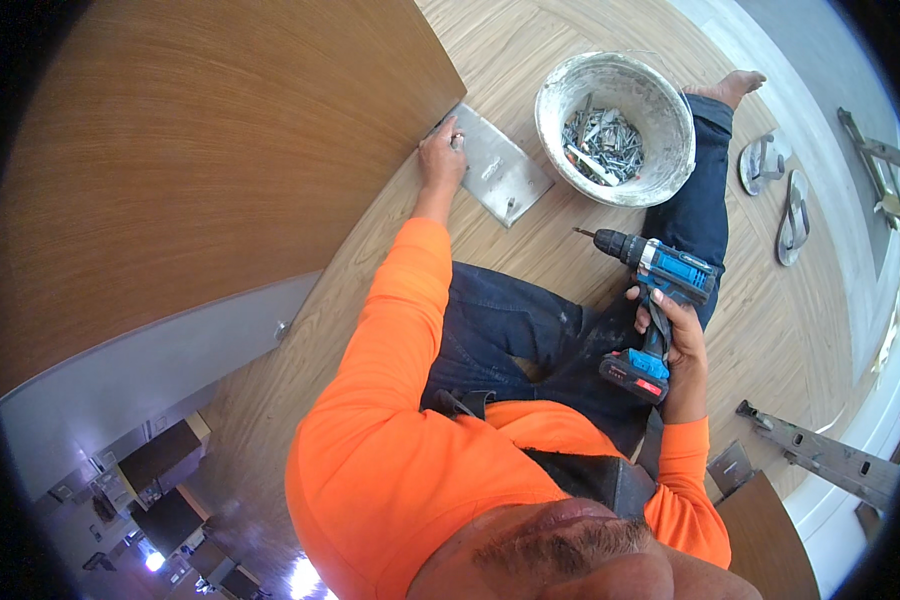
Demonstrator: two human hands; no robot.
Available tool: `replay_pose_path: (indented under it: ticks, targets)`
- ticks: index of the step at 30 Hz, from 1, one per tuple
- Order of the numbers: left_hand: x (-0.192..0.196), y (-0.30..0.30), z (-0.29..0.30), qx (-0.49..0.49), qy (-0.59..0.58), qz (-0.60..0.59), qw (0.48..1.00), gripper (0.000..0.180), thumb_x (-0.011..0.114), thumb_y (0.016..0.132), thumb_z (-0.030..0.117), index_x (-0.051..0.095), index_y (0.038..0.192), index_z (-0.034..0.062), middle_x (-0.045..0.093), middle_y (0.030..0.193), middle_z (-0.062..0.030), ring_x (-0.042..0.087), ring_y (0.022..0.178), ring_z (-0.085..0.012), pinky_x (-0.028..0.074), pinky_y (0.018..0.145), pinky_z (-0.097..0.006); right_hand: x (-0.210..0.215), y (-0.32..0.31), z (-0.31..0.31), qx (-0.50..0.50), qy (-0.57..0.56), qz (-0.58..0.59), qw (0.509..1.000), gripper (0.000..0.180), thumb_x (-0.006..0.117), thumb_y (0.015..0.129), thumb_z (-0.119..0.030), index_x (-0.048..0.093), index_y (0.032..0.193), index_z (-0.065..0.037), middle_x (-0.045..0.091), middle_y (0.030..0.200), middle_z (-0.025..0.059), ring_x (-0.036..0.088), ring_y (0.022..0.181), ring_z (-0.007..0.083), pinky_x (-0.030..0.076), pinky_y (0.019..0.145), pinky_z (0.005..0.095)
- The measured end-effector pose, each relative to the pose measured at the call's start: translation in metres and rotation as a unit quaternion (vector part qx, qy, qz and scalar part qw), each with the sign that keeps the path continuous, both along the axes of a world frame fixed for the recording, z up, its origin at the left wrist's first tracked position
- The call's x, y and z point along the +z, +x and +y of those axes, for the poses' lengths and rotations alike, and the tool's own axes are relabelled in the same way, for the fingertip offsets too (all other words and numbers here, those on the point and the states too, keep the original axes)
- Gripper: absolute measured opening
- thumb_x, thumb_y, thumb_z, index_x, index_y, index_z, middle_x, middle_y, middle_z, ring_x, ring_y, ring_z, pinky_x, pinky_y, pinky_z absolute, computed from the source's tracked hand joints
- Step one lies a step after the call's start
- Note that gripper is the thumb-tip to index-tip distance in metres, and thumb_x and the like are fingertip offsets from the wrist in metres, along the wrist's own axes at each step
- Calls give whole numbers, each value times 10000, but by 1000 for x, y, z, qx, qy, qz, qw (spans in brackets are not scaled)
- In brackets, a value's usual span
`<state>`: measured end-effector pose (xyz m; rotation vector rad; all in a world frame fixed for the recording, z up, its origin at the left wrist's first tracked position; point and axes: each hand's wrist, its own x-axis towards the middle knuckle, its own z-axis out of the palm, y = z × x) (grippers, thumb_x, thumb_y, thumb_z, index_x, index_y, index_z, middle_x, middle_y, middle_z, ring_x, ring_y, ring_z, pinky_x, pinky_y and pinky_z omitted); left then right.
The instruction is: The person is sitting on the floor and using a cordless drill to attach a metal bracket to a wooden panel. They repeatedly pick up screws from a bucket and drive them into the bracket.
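Observation:
In my right hand (676, 325) is a blue and black cordless drill (675, 270), my fingers wrapped round its grip. A bit in its chuck points left, above my lap and toward the metal plate. My left hand (442, 158) is stretched out to the inner corner of a square metal plate (495, 165) on the wood floor. The fingers there are bent and close together beside a small shiny piece; what they hold, if anything, is too small to tell. The plate lies against the lower edge of a large wooden panel (240, 130).
A whitish, stained bucket (680, 140) with many screws or anchors (605, 145) stands between the plate and my outstretched leg (695, 190). Sandals (793, 220) lie on the floor to the right. Metal ladder-like rails (830, 455) lie at the right, near another wooden panel (765, 525).

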<state>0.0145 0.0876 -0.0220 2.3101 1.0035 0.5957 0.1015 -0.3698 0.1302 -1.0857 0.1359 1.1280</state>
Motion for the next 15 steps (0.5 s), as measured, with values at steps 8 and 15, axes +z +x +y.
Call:
replay_pose_path:
  ticks: [8,15]
  targets:
    - [-15,1,-3,42,25,-4,999,207,678,917,147,763,1102,111,741,1120,-113,651,1065,-324,461,981,-421,4,-1,1,-8,-1,6,1000,405,721,928,-131,570,1273,19,724,1039,173,655,686,174,554,590,316]
    - [-15,-3,-1,49,76,-11,996,176,710,890,174,780,1038,109,738,1054,-101,635,1062,-317,464,971,-424,2,-1,0,-5,6,11,1000,425,733,921,-142,569,1277,21,724,1046,174,653,681,174,555,589,319]
